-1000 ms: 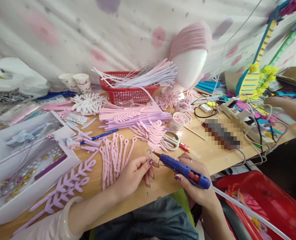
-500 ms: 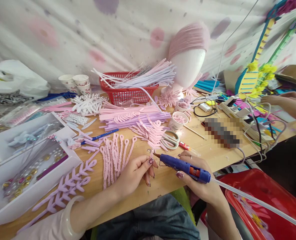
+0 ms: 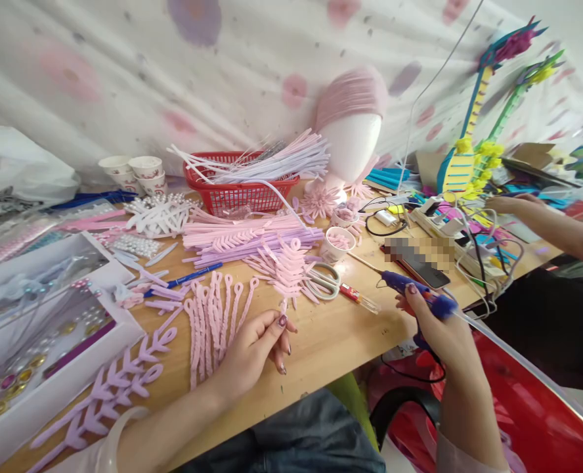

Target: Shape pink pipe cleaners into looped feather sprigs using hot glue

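My left hand is over the front of the table, thumb and forefinger pinched on a small pink pipe-cleaner piece whose tip pokes out above them. Farther right, my right hand is wrapped around a blue hot glue gun, its nozzle pointing left and a long clear glue stick trailing from its back. Just beyond my left fingertips lie pink leaf-shaped pipe-cleaner sprigs. Twisted pink looped strands are spread left of them. Grey-handled scissors rest beside the sprigs.
A red basket of pipe cleaners stands at the back near a white mannequin head. White boxes of beads are at left. A phone, power strips and another person's arm are at right.
My right hand has carried the glue gun away from my left fingers, out to the right. My left hand keeps its pinch on the pink piece. The camera view has shifted slightly.
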A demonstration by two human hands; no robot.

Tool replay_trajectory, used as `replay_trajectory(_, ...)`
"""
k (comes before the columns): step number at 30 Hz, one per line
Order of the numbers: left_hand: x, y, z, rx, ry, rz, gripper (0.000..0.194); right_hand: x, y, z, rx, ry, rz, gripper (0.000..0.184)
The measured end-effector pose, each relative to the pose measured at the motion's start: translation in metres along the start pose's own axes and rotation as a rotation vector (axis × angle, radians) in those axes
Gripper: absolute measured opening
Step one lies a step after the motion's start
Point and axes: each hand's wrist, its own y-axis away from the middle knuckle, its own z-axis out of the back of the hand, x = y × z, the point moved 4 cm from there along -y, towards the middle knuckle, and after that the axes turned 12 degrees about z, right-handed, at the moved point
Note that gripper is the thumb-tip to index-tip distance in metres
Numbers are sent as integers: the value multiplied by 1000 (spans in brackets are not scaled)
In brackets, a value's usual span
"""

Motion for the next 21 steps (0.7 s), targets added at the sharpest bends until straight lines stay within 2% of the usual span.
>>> replay_trajectory(4,0,-1,1,-46,19,11,44,13,-25,-14,142,115,77,51)
replay_trajectory(7,2,-2,2,-54,41,14,45,21,-30,-21,132,165,235,46)
replay_trajectory(9,3,-3,2,-62,52,15,45,17,-24,-21,94,184,282,43)
replay_trajectory(13,5,-4,3,-76,62,29,49,-3,6,-7,-2,319,127,51)
replay_trajectory(15,7,-5,3,-82,71,38,51,-1,24,2,-2,387,98,52)
replay_trajectory(17,8,-6,3,-85,79,43,52,12,38,6,97,338,138,49)
replay_trajectory(21,11,-7,5,-80,85,35,51,63,41,13,83,217,338,42)
